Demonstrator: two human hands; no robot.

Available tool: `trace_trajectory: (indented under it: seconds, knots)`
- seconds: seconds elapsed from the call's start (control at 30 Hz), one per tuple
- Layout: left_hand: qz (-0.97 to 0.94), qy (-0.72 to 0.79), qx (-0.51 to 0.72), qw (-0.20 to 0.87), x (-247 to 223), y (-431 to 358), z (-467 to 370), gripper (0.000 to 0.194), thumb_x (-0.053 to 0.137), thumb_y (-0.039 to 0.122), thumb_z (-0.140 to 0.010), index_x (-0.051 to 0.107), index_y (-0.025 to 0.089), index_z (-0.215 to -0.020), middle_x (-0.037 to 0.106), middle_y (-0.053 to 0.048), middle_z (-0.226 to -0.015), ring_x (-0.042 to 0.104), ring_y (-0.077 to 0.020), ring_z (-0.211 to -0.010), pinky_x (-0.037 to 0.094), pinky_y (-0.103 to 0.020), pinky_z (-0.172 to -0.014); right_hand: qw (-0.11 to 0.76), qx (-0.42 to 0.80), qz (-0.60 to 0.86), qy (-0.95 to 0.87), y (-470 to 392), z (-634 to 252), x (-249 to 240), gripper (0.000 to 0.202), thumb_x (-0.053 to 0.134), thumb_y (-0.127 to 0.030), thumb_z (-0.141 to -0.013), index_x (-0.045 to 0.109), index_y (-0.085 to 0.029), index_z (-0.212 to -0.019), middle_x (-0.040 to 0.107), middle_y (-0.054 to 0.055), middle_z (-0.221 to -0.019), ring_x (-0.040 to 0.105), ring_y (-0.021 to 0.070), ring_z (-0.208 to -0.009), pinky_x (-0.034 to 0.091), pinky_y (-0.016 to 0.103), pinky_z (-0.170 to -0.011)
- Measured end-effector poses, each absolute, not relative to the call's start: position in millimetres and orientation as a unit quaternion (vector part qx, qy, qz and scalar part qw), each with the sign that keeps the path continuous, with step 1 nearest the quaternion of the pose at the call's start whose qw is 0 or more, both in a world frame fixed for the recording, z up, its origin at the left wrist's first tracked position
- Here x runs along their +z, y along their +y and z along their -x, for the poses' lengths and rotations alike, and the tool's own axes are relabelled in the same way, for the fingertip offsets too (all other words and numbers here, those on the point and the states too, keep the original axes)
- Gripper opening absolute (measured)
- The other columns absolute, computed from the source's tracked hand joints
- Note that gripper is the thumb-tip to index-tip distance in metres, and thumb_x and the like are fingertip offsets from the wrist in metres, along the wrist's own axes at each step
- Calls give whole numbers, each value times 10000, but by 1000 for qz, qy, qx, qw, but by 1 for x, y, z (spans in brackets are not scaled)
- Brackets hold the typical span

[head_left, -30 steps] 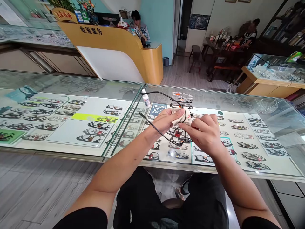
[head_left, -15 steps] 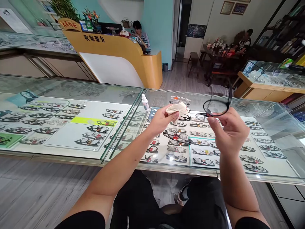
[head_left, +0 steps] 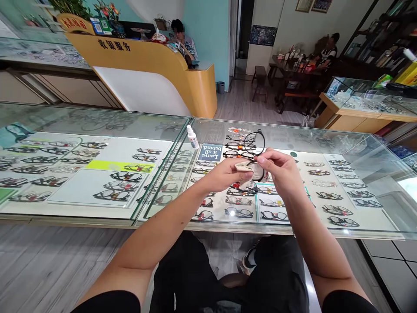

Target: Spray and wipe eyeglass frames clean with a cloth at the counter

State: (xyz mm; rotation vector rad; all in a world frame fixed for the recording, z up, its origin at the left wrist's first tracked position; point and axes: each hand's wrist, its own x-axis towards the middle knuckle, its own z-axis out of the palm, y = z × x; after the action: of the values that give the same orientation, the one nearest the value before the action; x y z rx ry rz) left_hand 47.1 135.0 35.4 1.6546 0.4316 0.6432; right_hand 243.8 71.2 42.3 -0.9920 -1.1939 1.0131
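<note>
Above the glass counter, my right hand point(head_left: 282, 171) pinches a pair of black-framed eyeglasses point(head_left: 255, 142), held with one round lens up and the other down. Fingers of my left hand point(head_left: 230, 174) close on a pale cleaning cloth point(head_left: 245, 167), which touches the lower lens. Part of that lens is hidden by the cloth and fingers. A small white spray bottle point(head_left: 192, 138) stands on the glass top, beyond my left hand.
Under the glass of the display counter point(head_left: 156, 221) lie rows of eyeglasses point(head_left: 274, 216). A yellow reception desk point(head_left: 146, 56) with a seated person point(head_left: 184, 41) is across the aisle. Another person point(head_left: 327, 52) sits at a dark table at the back right.
My right hand has brought the eyeglasses left and down to the cloth, turning them. My left hand has moved slightly right, and the cloth now meets the lens.
</note>
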Motion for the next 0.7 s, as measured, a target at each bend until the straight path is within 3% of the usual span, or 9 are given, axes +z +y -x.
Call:
trace_trajectory:
  seconds: [0.1, 0.2, 0.43, 0.57, 0.7]
  knots:
    - [-713, 189, 299, 606, 35, 133, -51, 613, 709, 738, -912, 581, 180, -693, 512, 10, -609, 461, -121, -579, 349, -271, -569, 602, 443, 420, -515, 71, -238, 40, 249, 944, -481, -829, 837, -256, -821, 528, -20, -754, 428, 130, -638, 349, 309, -582]
    - [-680, 192, 319, 631, 30, 133, -55, 591, 762, 718, -882, 601, 172, -725, 510, 18, -611, 464, -113, -571, 344, -270, -574, 605, 438, 415, -519, 73, -235, 38, 244, 944, -480, -828, 838, -260, -817, 508, -21, -749, 426, 134, -651, 356, 310, -599]
    - [-599, 194, 309, 713, 19, 131, -59, 483, 974, 466, -729, 645, 160, -905, 535, 46, -686, 478, -99, -612, 369, -249, -583, 617, 463, 399, -497, 77, -228, 33, 265, 953, -478, -801, 815, -252, -791, 499, -25, -748, 455, 142, -700, 412, 303, -660]
    - [-602, 191, 322, 705, 24, 129, -58, 514, 1013, 388, -663, 659, 153, -952, 577, 23, -797, 508, -109, -722, 413, -245, -667, 635, 473, 401, -461, 80, -229, 32, 285, 959, -492, -781, 801, -255, -794, 615, -6, -796, 535, 155, -739, 465, 301, -691]
    - [-616, 176, 312, 701, 28, 128, -56, 523, 996, 424, -699, 650, 164, -993, 526, 36, -785, 432, -96, -676, 371, -246, -628, 645, 494, 411, -413, 83, -232, 34, 340, 980, -524, -725, 780, -257, -792, 748, 17, -908, 599, 166, -736, 513, 314, -689]
